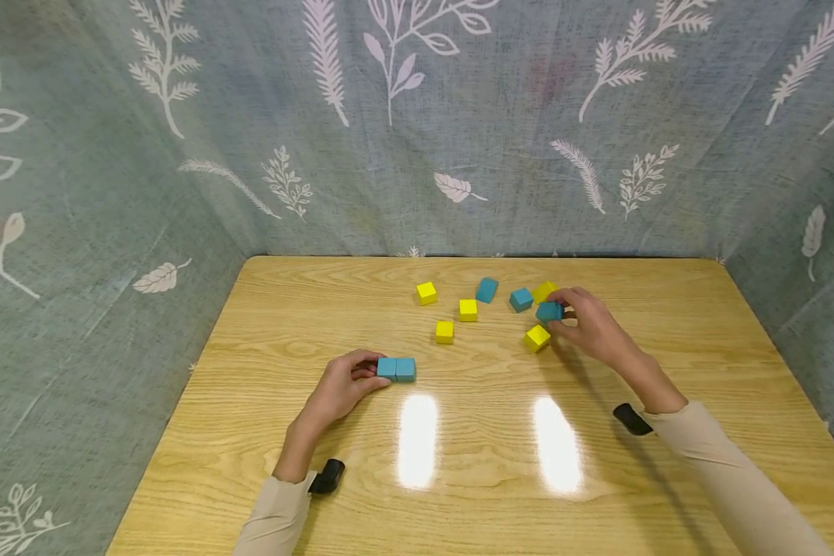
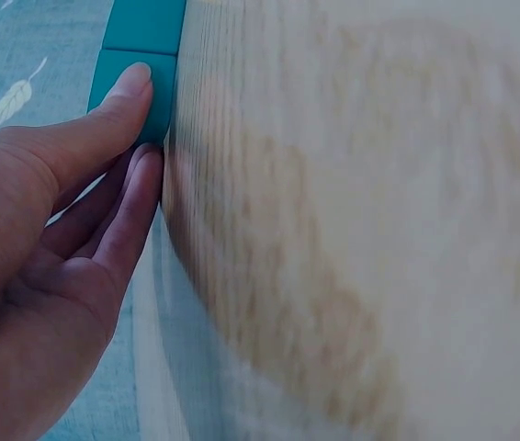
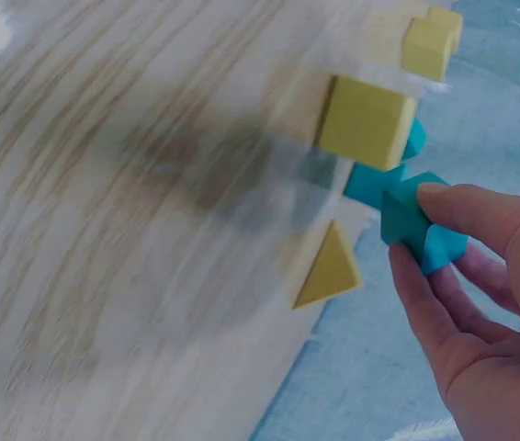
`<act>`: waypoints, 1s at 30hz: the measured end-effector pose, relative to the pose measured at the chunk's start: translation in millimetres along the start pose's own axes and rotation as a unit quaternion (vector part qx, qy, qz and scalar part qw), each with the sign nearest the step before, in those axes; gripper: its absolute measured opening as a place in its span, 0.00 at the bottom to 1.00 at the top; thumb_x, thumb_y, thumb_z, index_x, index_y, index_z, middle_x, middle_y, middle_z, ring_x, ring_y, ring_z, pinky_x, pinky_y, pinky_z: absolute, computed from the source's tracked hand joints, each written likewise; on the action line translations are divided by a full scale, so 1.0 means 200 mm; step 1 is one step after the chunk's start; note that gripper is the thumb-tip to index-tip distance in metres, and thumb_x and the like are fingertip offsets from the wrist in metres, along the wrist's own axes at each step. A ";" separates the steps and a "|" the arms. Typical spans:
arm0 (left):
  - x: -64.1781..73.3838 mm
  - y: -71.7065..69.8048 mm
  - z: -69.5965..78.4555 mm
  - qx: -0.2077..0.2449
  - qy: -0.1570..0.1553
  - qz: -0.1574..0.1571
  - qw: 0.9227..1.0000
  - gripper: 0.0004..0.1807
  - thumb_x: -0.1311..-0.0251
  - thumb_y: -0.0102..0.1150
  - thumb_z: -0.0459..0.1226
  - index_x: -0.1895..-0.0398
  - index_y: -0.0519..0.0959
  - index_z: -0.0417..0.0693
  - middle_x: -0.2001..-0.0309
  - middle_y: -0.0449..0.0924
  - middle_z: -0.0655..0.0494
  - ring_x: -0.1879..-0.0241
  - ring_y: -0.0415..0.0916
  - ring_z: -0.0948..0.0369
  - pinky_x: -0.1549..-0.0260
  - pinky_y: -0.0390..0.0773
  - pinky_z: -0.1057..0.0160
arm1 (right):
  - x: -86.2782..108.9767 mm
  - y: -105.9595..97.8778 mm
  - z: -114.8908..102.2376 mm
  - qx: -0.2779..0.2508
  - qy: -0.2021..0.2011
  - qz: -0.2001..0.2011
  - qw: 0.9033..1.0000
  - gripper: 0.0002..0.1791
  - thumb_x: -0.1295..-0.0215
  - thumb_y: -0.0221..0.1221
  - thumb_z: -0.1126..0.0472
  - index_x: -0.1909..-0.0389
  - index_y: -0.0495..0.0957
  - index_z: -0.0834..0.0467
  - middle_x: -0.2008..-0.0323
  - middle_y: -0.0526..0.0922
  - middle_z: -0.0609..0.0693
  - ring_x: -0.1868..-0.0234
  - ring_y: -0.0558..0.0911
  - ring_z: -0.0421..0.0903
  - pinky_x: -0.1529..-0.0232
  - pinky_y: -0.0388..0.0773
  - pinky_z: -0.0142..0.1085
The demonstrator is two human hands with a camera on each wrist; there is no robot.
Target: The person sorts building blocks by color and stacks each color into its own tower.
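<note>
Two blue cubes stand side by side on the table. My left hand (image 1: pixel 339 386) pinches the left blue cube (image 1: pixel 386 369) between thumb and fingers, and the right blue cube (image 1: pixel 406 370) touches it. Farther back on the right, my right hand (image 1: pixel 595 330) pinches a blue block (image 3: pixel 409 220) between thumb and fingertips. Around that hand lie a yellow cube (image 1: pixel 537 338) just in front, another blue block (image 1: pixel 521 300) to the left, and a yellow triangular block (image 3: pixel 331 269) behind, partly overlapped by the held block in the head view.
Left of the right hand's blocks, a flat-looking blue piece (image 1: pixel 486 290) lies near the table's (image 1: pixel 306 309) back edge. Three yellow cubes are spread there too: one at the back (image 1: pixel 427 293), one in the middle (image 1: pixel 468 310), one nearer (image 1: pixel 445 333). A patterned curtain (image 1: pixel 361 185) hangs behind.
</note>
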State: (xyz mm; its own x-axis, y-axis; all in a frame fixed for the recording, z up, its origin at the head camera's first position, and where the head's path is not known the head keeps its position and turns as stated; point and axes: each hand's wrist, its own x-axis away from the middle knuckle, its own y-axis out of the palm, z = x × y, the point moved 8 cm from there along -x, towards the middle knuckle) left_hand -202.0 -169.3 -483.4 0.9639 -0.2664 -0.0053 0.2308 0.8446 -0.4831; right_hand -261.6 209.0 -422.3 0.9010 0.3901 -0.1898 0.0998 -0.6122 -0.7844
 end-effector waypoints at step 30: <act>0.00 0.00 0.01 0.002 0.006 -0.001 1.000 0.20 0.41 0.71 0.26 0.46 0.80 0.29 0.52 0.82 0.39 0.54 0.82 0.50 0.52 0.85 0.61 | -0.10 0.26 -0.30 -0.135 -0.053 -0.001 0.989 0.22 0.40 0.71 0.74 0.45 0.80 0.66 0.49 0.79 0.61 0.49 0.81 0.60 0.47 0.84 0.53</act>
State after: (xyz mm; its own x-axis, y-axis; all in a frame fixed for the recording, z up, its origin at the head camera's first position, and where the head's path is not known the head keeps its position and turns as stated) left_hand -201.5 -168.9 -481.5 0.9617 -0.2737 -0.0138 0.2337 0.8455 -0.4802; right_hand -248.9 129.6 -423.9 0.8525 0.4528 -0.2612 0.2237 -0.7676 -0.6006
